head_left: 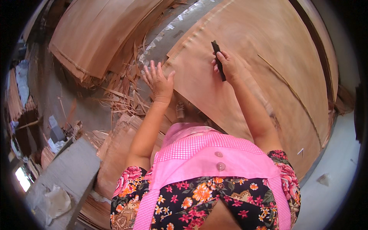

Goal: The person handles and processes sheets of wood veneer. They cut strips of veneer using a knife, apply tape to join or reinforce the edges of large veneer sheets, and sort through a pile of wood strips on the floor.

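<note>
We see our right hand point(227, 66) at about one o'clock, fingers curled shut around a narrow dark tool point(218, 59) that stands nearly upright against the big veneer sheet point(268, 76). This thin, reddish-brown sheet fills the view from twelve round to four o'clock and lies on a pale worktop point(333, 180) whose bare surface shows at four o'clock. Our left hand point(159, 82), near eleven o'clock, is spread open with fingers splayed, holding nothing, its fingertips at the sheet's left edge. Just left of it lies a litter of veneer scraps point(122, 92), and beyond, at ten to eleven o'clock, another stack of veneer sheets point(96, 34). A grey wooden beam point(65, 172) sits at eight o'clock.
</note>
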`<action>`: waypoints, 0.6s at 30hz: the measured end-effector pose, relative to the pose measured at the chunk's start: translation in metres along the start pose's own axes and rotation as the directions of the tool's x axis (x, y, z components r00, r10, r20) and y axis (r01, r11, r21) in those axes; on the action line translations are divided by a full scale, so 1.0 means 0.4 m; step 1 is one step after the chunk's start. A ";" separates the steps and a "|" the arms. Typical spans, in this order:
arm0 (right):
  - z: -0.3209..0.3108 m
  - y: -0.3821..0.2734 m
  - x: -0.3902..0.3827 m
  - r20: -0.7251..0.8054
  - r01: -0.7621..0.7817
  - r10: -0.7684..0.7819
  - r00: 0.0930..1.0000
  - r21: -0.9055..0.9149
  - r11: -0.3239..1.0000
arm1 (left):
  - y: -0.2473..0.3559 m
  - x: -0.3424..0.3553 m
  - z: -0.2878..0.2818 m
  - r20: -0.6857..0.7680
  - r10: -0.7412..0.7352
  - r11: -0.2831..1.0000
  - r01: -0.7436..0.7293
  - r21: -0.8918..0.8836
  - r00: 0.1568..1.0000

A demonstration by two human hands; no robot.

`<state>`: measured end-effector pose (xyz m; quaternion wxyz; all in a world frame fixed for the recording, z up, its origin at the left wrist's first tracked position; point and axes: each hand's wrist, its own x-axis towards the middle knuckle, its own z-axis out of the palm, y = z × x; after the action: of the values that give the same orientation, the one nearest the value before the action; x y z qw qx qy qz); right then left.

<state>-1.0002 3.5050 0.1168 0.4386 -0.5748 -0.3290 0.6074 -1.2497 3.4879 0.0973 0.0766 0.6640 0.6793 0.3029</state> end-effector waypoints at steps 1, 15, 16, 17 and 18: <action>-0.001 0.000 -0.003 -0.032 -0.007 0.008 0.999 0.001 1.000 | -0.002 -0.009 -0.015 0.040 0.026 0.999 -0.024 -0.044 0.999; 0.027 -0.062 -0.051 0.068 -0.111 0.119 0.991 -0.115 0.987 | 0.062 -0.046 0.000 0.090 0.473 0.877 -0.478 0.045 0.876; 0.046 -0.062 -0.053 0.096 -0.048 0.087 0.992 -0.350 0.936 | 0.055 -0.056 0.022 0.048 0.474 0.880 -0.475 -0.002 0.879; 0.064 -0.056 -0.065 0.089 -0.035 0.114 0.990 -0.615 0.788 | 0.056 -0.084 0.036 -0.040 0.521 0.852 -0.522 -0.041 0.853; 0.093 -0.048 -0.054 0.157 0.132 -0.015 0.988 -0.772 0.622 | 0.048 -0.092 0.055 -0.027 0.460 0.886 -0.461 -0.047 0.887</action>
<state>-1.0349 3.4970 0.1474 0.1479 -0.6516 -0.6114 0.4240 -1.2181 3.4587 0.0786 0.0147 0.8017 0.4948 0.3350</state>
